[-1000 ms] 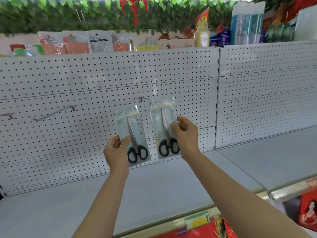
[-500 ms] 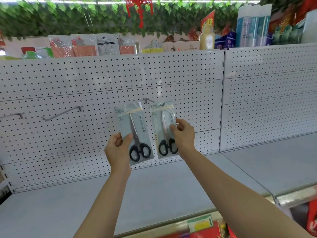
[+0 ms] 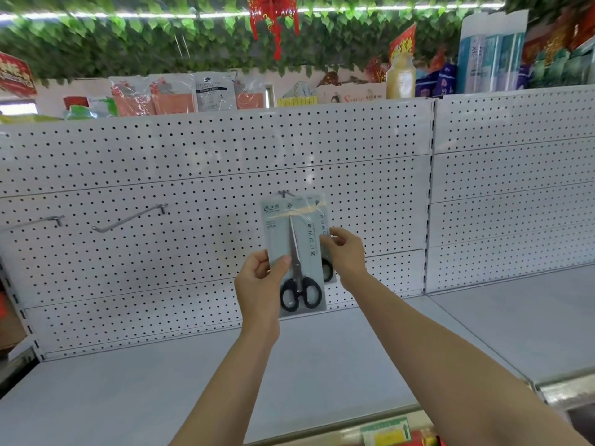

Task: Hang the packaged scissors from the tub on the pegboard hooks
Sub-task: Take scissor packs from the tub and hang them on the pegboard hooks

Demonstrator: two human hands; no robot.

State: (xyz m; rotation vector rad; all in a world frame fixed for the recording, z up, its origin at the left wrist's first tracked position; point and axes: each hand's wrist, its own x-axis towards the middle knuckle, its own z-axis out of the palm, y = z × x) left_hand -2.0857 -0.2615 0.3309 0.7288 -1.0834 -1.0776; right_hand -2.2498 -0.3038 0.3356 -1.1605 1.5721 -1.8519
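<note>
Just below a pegboard hook [image 3: 285, 193], the left hand [image 3: 260, 284] pinches the front scissors pack [image 3: 294, 252] by its lower-left edge — the right hand [image 3: 346, 255] grips a second pack [image 3: 325, 226] directly behind.

I see bright, even light from a ceiling strip light [image 3: 370, 9] along the top edge. Shadows on the shelf [image 3: 193, 381] stay faint. The pegboard [image 3: 193, 156] lines bow, and the upper corners smear with blur.
</note>
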